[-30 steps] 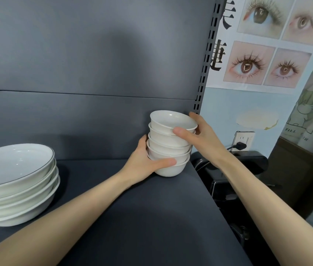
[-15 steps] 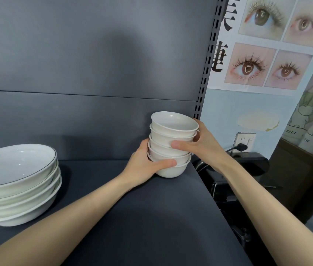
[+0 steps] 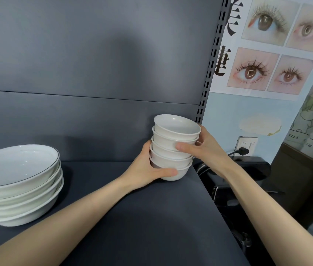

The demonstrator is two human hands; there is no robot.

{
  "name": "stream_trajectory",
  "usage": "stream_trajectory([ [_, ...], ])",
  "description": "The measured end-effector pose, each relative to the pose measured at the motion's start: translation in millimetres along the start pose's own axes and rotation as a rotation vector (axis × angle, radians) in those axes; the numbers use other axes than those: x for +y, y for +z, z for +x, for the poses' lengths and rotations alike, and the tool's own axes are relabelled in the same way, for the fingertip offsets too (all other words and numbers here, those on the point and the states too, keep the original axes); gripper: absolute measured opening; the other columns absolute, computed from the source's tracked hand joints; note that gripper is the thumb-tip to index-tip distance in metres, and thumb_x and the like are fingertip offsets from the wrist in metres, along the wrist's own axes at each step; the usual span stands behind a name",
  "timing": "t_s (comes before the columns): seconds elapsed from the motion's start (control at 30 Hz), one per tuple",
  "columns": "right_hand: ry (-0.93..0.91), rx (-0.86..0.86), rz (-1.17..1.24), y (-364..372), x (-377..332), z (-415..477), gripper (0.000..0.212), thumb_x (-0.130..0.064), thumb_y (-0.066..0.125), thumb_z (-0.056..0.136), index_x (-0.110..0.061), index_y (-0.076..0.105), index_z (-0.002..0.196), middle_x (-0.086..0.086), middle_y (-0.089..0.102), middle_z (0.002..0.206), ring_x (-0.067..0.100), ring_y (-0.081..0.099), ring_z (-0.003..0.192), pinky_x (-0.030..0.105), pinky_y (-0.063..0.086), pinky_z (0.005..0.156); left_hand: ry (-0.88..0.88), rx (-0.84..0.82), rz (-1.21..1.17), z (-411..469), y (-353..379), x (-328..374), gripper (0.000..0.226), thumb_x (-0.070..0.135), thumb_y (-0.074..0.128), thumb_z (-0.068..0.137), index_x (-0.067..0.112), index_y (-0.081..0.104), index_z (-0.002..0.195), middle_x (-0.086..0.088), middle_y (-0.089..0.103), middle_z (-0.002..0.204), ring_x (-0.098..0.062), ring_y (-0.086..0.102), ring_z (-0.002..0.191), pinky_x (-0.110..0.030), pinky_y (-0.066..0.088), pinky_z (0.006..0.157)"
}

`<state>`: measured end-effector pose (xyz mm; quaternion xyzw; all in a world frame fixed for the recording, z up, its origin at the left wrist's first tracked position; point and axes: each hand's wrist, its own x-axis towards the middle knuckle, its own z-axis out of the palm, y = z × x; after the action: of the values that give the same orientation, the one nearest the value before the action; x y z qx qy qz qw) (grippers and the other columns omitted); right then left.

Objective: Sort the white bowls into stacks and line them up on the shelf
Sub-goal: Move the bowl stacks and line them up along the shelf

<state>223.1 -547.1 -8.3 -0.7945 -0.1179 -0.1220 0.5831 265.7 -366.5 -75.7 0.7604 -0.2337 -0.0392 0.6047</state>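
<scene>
My left hand [image 3: 144,169] and right hand [image 3: 205,148] clasp the upright bowl stack [image 3: 164,149], mouths up, at the right back corner of the shelf [image 3: 151,217]; my right thumb sits lower than before.

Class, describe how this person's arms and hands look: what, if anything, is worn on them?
Nothing worn is visible. The left hand and right hand carry no gloves, rings or watch. The left forearm and right forearm are bare down to the frame edge; no sleeve shows.
</scene>
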Motion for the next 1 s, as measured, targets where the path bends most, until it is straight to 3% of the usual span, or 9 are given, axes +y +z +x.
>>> stream_trajectory([
  [0.1,0.062,-0.022,0.018,-2.9,7.0,1.6,0.072,-0.025,0.081,0.07,-0.026,0.046,0.133,-0.016,0.063,0.114,-0.007,0.063,0.098,0.022,0.056,0.08,0.005,-0.006,-0.015,-1.3,1.3,3.8,0.099,0.022,0.091,0.055,0.033,0.028,0.129,0.021,0.051,0.124,0.008,0.052,0.112,-0.006,0.046,0.081],
  [0.2,0.108,-0.056,0.092,-2.9,13.8,1.4,0.073,-0.032,0.081,0.068,-0.034,0.045,0.132,-0.015,0.064,0.118,0.005,0.064,0.106,0.033,0.059,0.079,0.0,-0.002,-0.011,-0.4,4.4,2.9,0.107,0.033,0.089,0.044,0.031,0.028,0.131,0.021,0.051,0.125,0.009,0.052,0.112,-0.012,0.048,0.085],
  [0.3,0.119,-0.033,0.137,-1.6,16.3,1.4,0.071,-0.035,0.077,0.066,-0.037,0.047,0.131,-0.013,0.065,0.119,0.008,0.065,0.107,0.036,0.059,0.079,-0.03,0.03,0.019,-2.5,7.5,7.2,0.096,0.033,0.091,0.044,0.024,0.042,0.126,0.015,0.059,0.118,0.004,0.058,0.11,-0.02,0.051,0.089],
  [0.37,0.106,-0.008,0.136,-0.6,15.4,0.2,0.07,-0.034,0.079,0.065,-0.035,0.051,0.129,-0.012,0.066,0.116,0.009,0.066,0.104,0.036,0.059,0.078,-0.023,0.065,0.022,-7.2,8.8,12.8,0.069,0.011,0.091,0.056,0.029,0.049,0.108,0.015,0.063,0.104,0.016,0.06,0.091,-0.008,0.049,0.076],
  [0.43,0.094,-0.006,0.135,1.6,10.5,-2.2,0.072,-0.032,0.086,0.063,-0.032,0.053,0.127,-0.01,0.068,0.112,0.009,0.067,0.101,0.031,0.059,0.072,-0.005,0.088,0.013,-12.7,9.7,20.1,0.062,-0.005,0.084,0.063,0.033,0.048,0.095,0.018,0.06,0.095,0.022,0.058,0.076,-0.003,0.045,0.065],
  [0.5,0.089,-0.012,0.136,3.6,3.9,-5.2,0.073,-0.033,0.085,0.06,-0.029,0.053,0.126,-0.009,0.068,0.111,0.009,0.068,0.1,0.03,0.059,0.07,0.004,0.111,0.004,-20.9,8.8,25.1,0.061,-0.009,0.082,0.063,0.033,0.048,0.092,0.02,0.06,0.091,0.022,0.058,0.074,-0.003,0.045,0.062],
  [0.77,-0.006,-0.051,0.108,19.0,-51.4,-36.4,0.072,-0.04,0.076,0.057,-0.029,0.053,0.125,-0.011,0.067,0.11,0.002,0.069,0.09,0.024,0.055,0.06,0.043,0.181,-0.011,-71.5,-14.2,55.5,0.065,0.01,0.092,0.056,0.029,0.056,0.107,0.015,0.071,0.098,0.002,0.066,0.091,-0.015,0.052,0.07],
  [0.9,-0.036,-0.073,0.092,38.6,-89.1,-61.6,0.074,-0.043,0.081,0.057,-0.031,0.053,0.124,-0.011,0.067,0.112,0.007,0.069,0.095,0.033,0.06,0.067,0.068,0.22,0.009,-114.2,-31.8,77.6,0.081,0.03,0.093,0.044,0.028,0.056,0.116,0.015,0.069,0.106,0.0,0.065,0.097,-0.022,0.055,0.08],
  [1.0,-0.064,-0.09,0.09,63.0,-117.4,-85.2,0.072,-0.043,0.086,0.059,-0.031,0.054,0.123,-0.011,0.069,0.109,0.007,0.069,0.094,0.035,0.06,0.067,0.074,0.257,0.027,-155.5,-51.0,90.4,0.085,0.033,0.093,0.044,0.026,0.054,0.12,0.015,0.069,0.109,-0.001,0.065,0.098,-0.025,0.056,0.083],
])
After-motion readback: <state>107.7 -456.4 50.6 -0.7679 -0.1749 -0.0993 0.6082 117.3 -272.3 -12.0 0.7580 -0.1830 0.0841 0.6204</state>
